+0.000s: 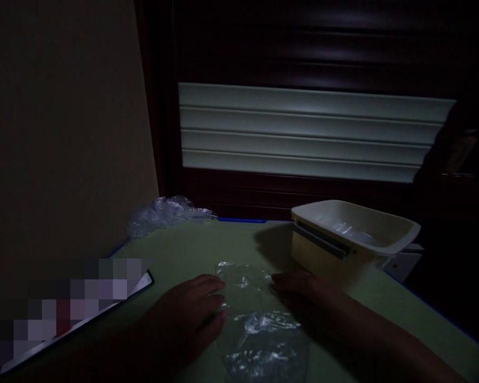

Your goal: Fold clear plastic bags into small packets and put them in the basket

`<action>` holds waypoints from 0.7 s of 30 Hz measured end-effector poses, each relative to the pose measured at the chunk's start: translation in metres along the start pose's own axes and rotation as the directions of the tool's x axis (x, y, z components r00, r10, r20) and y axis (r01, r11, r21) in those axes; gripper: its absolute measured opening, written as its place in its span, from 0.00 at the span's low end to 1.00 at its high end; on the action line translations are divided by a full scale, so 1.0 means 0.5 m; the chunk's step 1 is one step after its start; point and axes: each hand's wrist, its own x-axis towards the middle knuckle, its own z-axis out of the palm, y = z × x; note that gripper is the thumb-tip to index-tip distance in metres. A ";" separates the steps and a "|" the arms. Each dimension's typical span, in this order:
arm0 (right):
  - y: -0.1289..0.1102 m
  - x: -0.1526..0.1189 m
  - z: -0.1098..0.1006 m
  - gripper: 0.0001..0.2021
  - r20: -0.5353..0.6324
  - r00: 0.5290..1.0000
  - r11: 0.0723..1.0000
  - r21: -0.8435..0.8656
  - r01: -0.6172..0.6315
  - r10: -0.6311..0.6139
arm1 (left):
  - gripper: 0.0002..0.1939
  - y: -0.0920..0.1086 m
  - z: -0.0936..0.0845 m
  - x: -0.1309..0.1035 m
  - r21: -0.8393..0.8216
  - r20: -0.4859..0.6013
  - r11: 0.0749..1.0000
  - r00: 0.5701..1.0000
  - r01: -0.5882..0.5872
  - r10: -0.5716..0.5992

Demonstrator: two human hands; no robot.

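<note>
A clear plastic bag lies flat on the green table in front of me. My left hand rests at its left edge, palm down, the fingers stretched out and apart. At the bag's right edge is my right hand, fingers extended and touching or just over the film; its thumb is lost in shadow. Nearer to me, more crinkled clear plastic lies between my forearms. Whether it is part of the same bag I cannot tell.
A cream plastic tub with clear plastic inside stands at the right. Crumpled clear plastic is heaped at the table's back left. A dark-framed flat device, partly pixelated, lies at the left. Behind stands a dark slatted panel.
</note>
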 end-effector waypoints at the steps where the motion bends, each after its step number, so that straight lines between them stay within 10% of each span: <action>1: -0.001 0.000 -0.004 0.10 0.024 1.000 0.999 0.032 0.004 -0.005 | 0.11 0.000 0.000 0.000 -0.006 0.032 1.000 0.999 0.010 -0.010; 21: 0.037 0.035 0.033 0.09 -0.126 0.984 0.991 -0.015 -0.132 0.129 | 0.10 -0.006 0.007 0.001 -0.072 0.089 0.991 0.991 0.110 -0.103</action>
